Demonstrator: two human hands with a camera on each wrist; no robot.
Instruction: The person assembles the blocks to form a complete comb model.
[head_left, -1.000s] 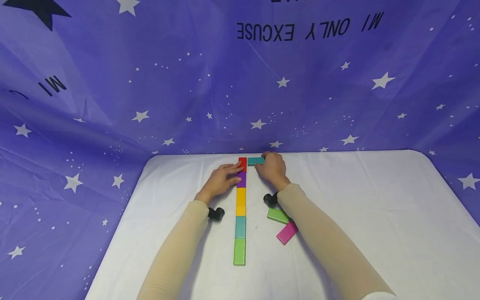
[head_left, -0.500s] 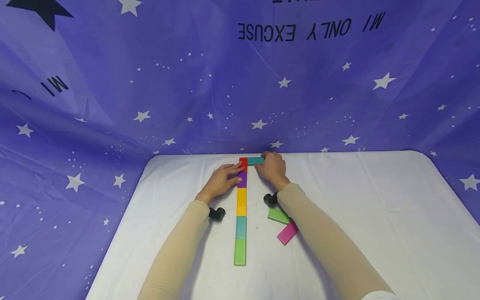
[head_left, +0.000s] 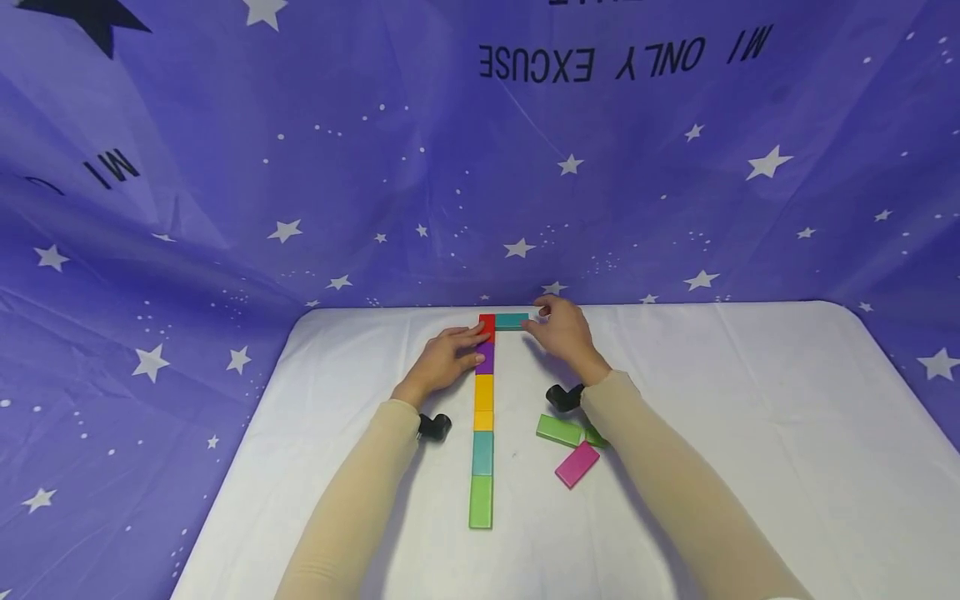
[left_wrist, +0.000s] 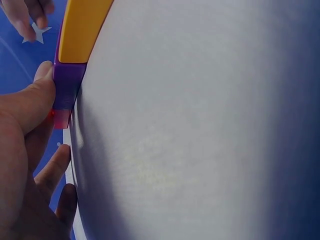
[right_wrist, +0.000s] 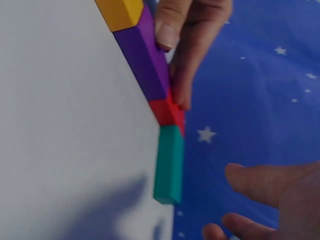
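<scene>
A line of coloured blocks runs up the table in the head view. From the far end it goes red [head_left: 487, 323], purple [head_left: 485, 359], two yellow blocks [head_left: 483, 393], teal and light green [head_left: 482, 502]. My left hand [head_left: 441, 360] rests straight fingers on the red block and its thumb on the purple one [right_wrist: 142, 60]. Another teal block [head_left: 512, 322] lies crosswise, its end against the red block. My right hand [head_left: 561, 332] is just off that block's right end, fingers spread and holding nothing. In the right wrist view a gap separates its fingers from the teal block [right_wrist: 169, 167].
To the right of the line, partly under my right forearm, lie a light green block [head_left: 558, 430], a pink block [head_left: 577, 465] and another green piece [head_left: 595, 437]. A purple starry cloth [head_left: 420, 183] rises behind the white table [head_left: 360, 350].
The teal block has slid left until it meets the red block. My right hand has let go of it and drawn back to the right. My left hand stays on the line.
</scene>
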